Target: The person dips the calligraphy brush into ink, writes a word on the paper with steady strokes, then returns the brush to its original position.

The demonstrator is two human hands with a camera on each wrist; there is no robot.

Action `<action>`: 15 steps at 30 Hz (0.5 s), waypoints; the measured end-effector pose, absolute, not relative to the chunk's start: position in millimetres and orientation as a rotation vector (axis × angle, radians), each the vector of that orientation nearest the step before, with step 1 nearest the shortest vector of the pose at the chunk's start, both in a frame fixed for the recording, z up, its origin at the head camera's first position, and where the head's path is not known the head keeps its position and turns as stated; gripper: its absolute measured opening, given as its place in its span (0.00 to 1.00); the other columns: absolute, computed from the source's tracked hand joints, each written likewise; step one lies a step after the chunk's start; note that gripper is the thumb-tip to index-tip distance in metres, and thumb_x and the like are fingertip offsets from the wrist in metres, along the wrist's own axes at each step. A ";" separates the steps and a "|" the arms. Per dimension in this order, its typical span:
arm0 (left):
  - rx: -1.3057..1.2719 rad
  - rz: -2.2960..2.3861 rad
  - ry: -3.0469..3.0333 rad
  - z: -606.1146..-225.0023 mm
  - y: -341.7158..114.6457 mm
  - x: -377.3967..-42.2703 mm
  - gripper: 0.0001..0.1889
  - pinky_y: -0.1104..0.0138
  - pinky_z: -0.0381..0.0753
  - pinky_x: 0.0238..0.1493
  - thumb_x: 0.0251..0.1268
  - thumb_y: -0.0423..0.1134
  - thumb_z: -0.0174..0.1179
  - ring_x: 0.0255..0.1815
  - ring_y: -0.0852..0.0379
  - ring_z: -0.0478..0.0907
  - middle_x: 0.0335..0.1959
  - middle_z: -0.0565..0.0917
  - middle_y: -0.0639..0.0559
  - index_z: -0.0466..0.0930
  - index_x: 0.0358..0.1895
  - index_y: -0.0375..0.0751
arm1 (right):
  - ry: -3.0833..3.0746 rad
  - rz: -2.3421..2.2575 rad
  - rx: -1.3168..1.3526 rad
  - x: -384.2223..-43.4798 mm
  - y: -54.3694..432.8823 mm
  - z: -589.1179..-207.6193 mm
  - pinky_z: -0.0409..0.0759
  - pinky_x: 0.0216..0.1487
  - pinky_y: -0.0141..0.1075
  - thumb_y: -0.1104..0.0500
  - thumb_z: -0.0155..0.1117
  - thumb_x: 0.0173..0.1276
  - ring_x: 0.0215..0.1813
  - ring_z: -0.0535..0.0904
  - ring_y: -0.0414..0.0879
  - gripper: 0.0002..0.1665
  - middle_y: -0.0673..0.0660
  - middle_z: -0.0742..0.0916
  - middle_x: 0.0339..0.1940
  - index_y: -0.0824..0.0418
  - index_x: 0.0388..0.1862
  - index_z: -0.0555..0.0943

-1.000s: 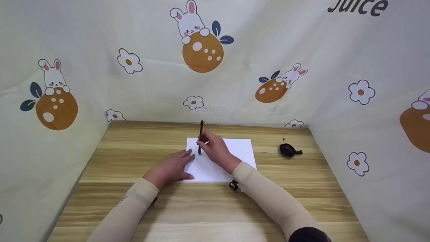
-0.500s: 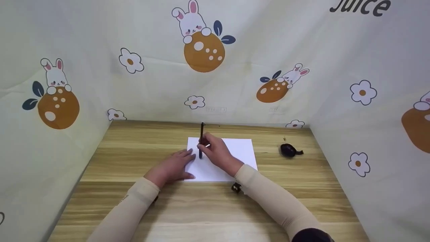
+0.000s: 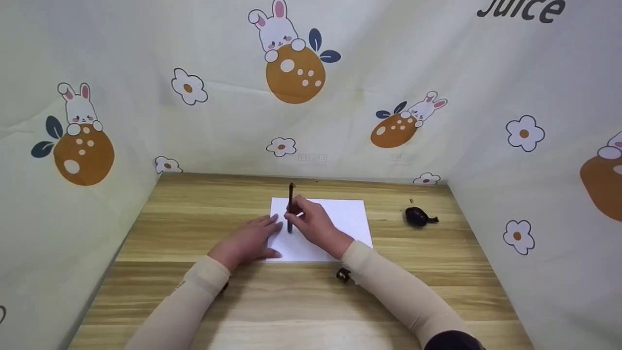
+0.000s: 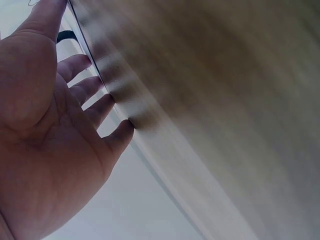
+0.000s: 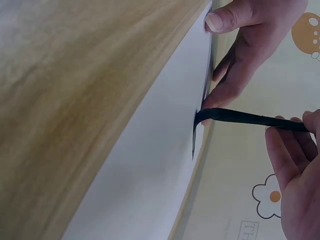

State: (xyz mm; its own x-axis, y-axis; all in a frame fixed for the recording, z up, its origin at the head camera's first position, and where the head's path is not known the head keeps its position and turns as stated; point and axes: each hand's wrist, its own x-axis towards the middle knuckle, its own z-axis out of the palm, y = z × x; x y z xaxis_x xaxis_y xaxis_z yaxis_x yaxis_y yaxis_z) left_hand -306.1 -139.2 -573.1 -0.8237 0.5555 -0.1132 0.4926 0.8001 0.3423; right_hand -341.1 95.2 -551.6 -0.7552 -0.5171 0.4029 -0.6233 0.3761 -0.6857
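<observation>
A white sheet of paper (image 3: 345, 221) lies on the wooden table. My left hand (image 3: 247, 239) rests on its left edge with fingers spread; in the left wrist view the fingertips (image 4: 125, 126) touch down along that edge. My right hand (image 3: 315, 226) holds a black writing brush (image 3: 291, 197) nearly upright over the left part of the sheet. The right wrist view shows the fingers pinching the brush's handle (image 5: 245, 117) and its soft tip bent against the paper. A thin dark stroke (image 5: 193, 145) runs from the tip across the white.
A shiny black rounded dish (image 3: 416, 217) with a short stem stands right of the paper. A tiny bit (image 3: 411, 200) lies behind it. Pale printed cloth (image 3: 223, 121) walls in the table (image 3: 272, 301) at the back and both sides.
My right hand has drawn the brush a short way down the paper, toward me. The left hand stays at the left edge.
</observation>
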 end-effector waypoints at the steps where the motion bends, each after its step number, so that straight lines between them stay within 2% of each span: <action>1: 0.818 0.443 2.780 -572.7 -139.1 -306.0 0.49 0.36 0.60 0.85 0.74 0.64 0.70 0.88 0.32 0.57 0.89 0.60 0.37 0.66 0.86 0.38 | -2.507 1.332 1.042 -340.5 95.2 -551.4 0.91 0.49 0.33 0.62 0.71 0.82 0.53 0.91 0.45 0.08 0.56 0.92 0.47 0.62 0.53 0.82; 15: 0.851 0.430 2.786 -573.2 -140.4 -305.8 0.48 0.34 0.61 0.84 0.74 0.62 0.72 0.87 0.30 0.58 0.89 0.61 0.35 0.66 0.85 0.34 | -2.513 1.367 1.089 -330.1 97.2 -550.4 0.91 0.48 0.32 0.61 0.71 0.82 0.53 0.91 0.43 0.08 0.54 0.92 0.47 0.60 0.53 0.81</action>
